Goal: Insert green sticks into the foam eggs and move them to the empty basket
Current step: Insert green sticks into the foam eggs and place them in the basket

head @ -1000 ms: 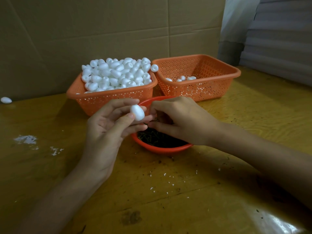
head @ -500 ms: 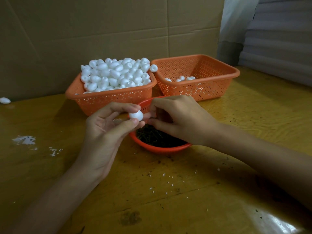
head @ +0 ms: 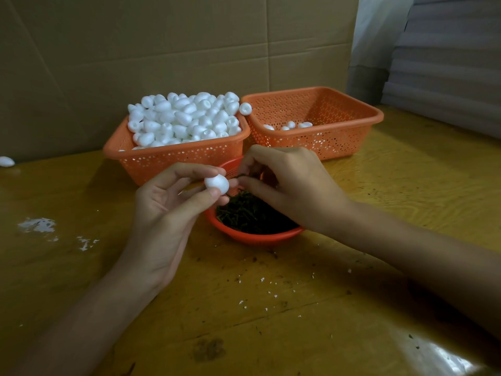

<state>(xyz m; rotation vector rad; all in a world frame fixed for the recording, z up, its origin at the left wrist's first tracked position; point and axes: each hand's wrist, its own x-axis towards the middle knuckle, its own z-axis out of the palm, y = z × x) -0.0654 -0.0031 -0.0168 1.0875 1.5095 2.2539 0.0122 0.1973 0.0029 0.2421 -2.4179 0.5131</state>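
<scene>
The left fingers [head: 199, 197] are curling round an egg [head: 217, 183], thumb underneath and forefinger over the top, pinching it with one end pointing toward the other hand. The right fingers [head: 253, 183] are closing in a tight pinch on a thin dark stick [head: 239, 175], and its tip is meeting the egg's right end; how deep it is going in I cannot tell. A second ago the right hand [head: 292, 185] was reaching down into the bowl [head: 257, 236] while the egg was standing upright in the left hand [head: 165, 213]. Since then the egg has been tipping onto its side and the right hand has been rising to it. I am taking that to mean the picking is over and the insertion is starting, with the move to the basket not yet begun. Both hands are hovering over the bowl's left side, above the sticks [head: 249, 214], around the middle of the surface [head: 271, 294]. Along the far edge the full basket [head: 176, 160] is sitting on the left. Just beside it the near-empty basket [head: 328, 145] is holding a few eggs [head: 291, 125]. A stray egg [head: 6, 161] is lying at the left edge
</scene>
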